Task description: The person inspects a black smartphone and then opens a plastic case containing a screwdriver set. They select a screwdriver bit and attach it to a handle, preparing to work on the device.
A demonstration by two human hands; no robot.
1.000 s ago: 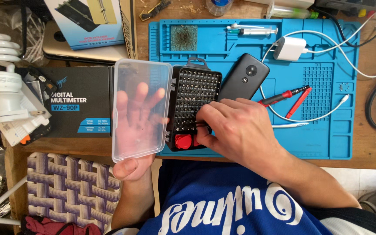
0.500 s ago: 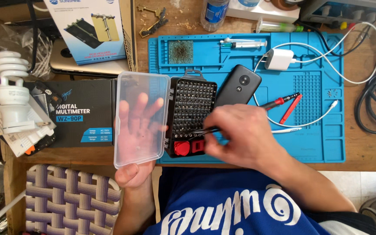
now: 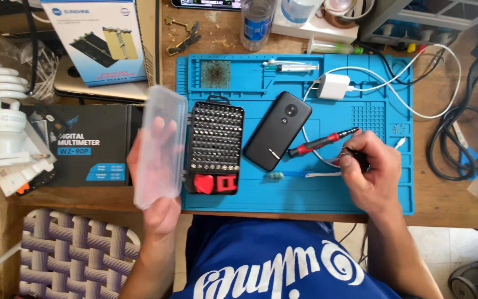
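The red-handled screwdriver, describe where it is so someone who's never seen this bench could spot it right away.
Start at the blue work mat covering the wooden desk. Right of the black phone lying face-down mid-mat, the red-handled screwdriver lies slanted, just left of the right hand. It is the only red, pen-shaped tool there; the nearby cable is white.

Wooden desk (image 3: 449,205), blue mat (image 3: 305,196), black box (image 3: 84,149), cables (image 3: 460,144)

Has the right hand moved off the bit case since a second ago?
Yes. The right hand has gone rightward from the bit case, past the black phone, to the red screwdriver on the blue mat.
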